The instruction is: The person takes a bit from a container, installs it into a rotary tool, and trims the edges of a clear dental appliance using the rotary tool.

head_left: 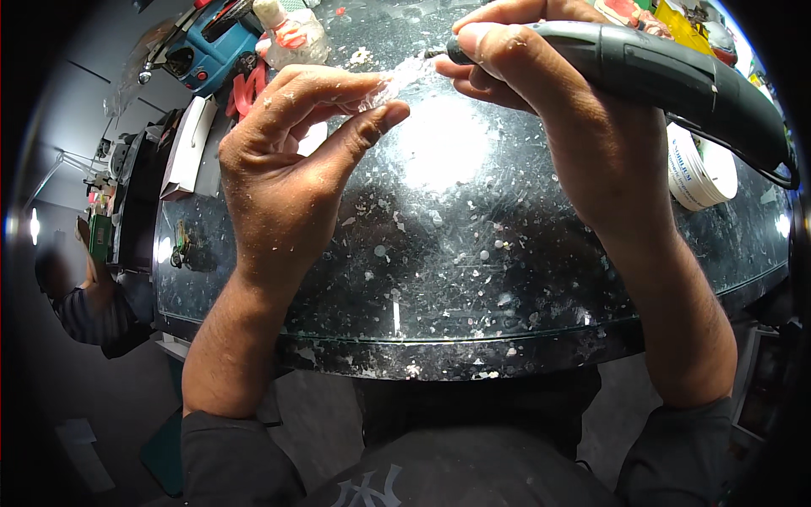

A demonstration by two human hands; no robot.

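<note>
Pinched between the thumb and fingers of my left hand (291,173) is a small clear plastic piece (397,83), partly covered by those fingers. White dust speckles that hand. My right hand (583,127) grips a thick black rotary handpiece (650,69) like a pen, its body lying back over the hand. The handpiece's narrow tip (438,54) points left and meets or nearly meets the plastic piece; contact is too small to tell. Both hands are raised over the far half of the dark worktable (448,279).
At the back left are a blue machine (207,55), a red object (245,89), a glass flask (296,40) and a white box (187,148). A white tub (699,173) stands beside my right wrist. White bits dot the table. Another person (93,287) is at far left.
</note>
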